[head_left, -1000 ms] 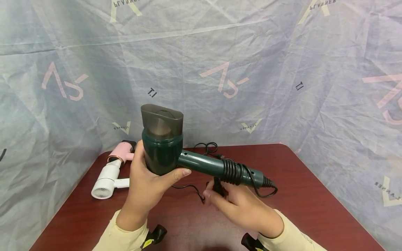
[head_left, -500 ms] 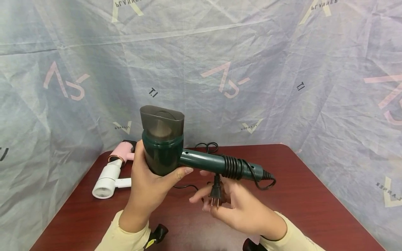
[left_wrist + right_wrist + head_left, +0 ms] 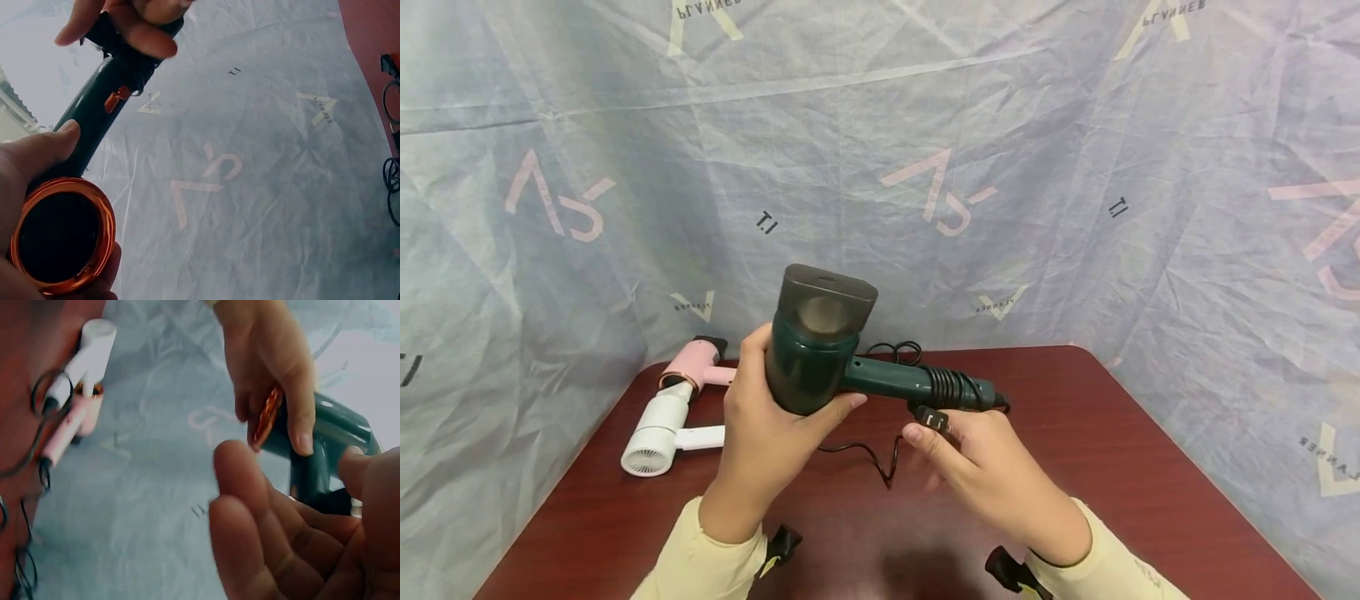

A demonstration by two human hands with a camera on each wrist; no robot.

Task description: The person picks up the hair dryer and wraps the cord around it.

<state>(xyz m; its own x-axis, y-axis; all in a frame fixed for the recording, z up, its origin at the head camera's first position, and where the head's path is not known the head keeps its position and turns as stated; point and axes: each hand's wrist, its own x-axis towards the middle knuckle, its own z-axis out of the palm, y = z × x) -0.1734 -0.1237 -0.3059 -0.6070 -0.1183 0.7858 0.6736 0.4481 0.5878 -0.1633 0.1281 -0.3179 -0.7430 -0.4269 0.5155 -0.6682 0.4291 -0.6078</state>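
Note:
My left hand (image 3: 767, 446) grips the barrel of a dark green hair dryer (image 3: 808, 371), thumb along its near side. The dryer is up off the table, its smoky flat nozzle (image 3: 827, 302) pointing up and its handle reaching right. Black cord (image 3: 951, 387) is wound round the handle's end. Just under those coils, my right hand (image 3: 1003, 479) pinches the black two-pin plug (image 3: 932, 419) between thumb and fingers. In the left wrist view, a copper-coloured ring (image 3: 110, 231) circles the barrel's rear, and an orange switch (image 3: 117, 99) sits on the handle.
A white hair dryer (image 3: 658, 425) and a pink hair dryer (image 3: 691, 364) lie on the left of the red-brown table (image 3: 1112, 483). Black cords (image 3: 910, 352) trail across the back and middle. Grey printed cloth (image 3: 865, 167) hangs around the table.
The green hair dryer and left hand have moved right, and the dryer tilts more. The right hand's spread fingers have closed on the plug, whose pins have turned from pointing down.

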